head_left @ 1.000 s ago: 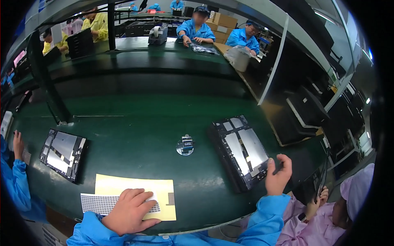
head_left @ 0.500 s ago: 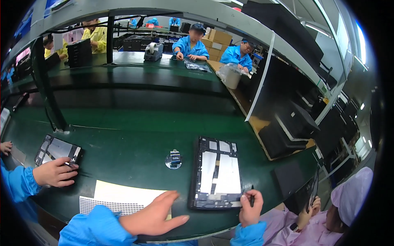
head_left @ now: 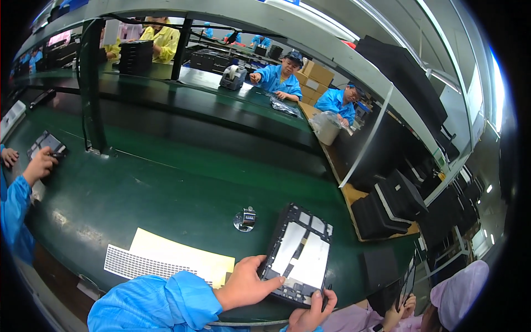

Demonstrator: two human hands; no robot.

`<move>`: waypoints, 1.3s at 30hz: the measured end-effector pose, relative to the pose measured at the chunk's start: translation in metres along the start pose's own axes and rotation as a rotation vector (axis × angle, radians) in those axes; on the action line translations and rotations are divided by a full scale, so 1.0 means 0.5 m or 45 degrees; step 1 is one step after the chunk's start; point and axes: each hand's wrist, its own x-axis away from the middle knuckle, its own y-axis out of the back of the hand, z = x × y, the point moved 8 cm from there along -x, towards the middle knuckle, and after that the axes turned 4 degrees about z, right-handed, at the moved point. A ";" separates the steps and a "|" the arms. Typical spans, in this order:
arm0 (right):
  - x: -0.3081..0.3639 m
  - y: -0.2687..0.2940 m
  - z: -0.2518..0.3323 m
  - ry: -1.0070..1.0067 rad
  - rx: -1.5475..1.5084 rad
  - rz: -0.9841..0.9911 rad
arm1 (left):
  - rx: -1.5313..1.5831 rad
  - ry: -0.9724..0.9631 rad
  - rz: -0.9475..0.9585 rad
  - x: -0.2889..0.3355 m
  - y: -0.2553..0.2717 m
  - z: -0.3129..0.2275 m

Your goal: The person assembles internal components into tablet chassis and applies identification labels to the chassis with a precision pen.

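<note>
A thick black tablet body (head_left: 303,257), its back off to show white battery cells and a dark flex cable, lies tilted on the green bench and may be several stacked. My left hand (head_left: 247,283) grips its lower left edge, thumb on top. My right hand (head_left: 313,313) is at its lower right corner, the thumb against the edge. A slim black pen-like tool (head_left: 330,287) juts from the right fingers, mostly hidden. Beyond the tablet stands a small metal tally counter (head_left: 248,216) on a round base. Beside my left forearm lies a label sheet (head_left: 144,264) over yellowish paper (head_left: 166,243).
At far left a co-worker's hand (head_left: 40,165) holds another opened device (head_left: 47,145). A metal frame post (head_left: 91,88) rises from the bench. Black foam blocks (head_left: 381,207) sit on the right shelf. A person in pink at lower right holds a tablet (head_left: 408,279).
My left hand has moved right from above the label sheet and taken hold of the tablet, which is now turned slightly clockwise. The co-worker's device has shifted away. The whole view has tilted.
</note>
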 end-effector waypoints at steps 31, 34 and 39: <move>-0.048 -0.454 0.222 0.237 -0.331 1.044 | -0.194 -0.087 -0.662 0.062 0.482 0.033; -0.048 -0.450 0.204 0.081 -0.453 1.040 | -0.210 -0.097 -0.680 0.065 0.481 0.022; -0.044 -0.444 0.200 -0.051 -0.624 1.022 | -0.295 -0.092 -0.672 0.072 0.476 0.017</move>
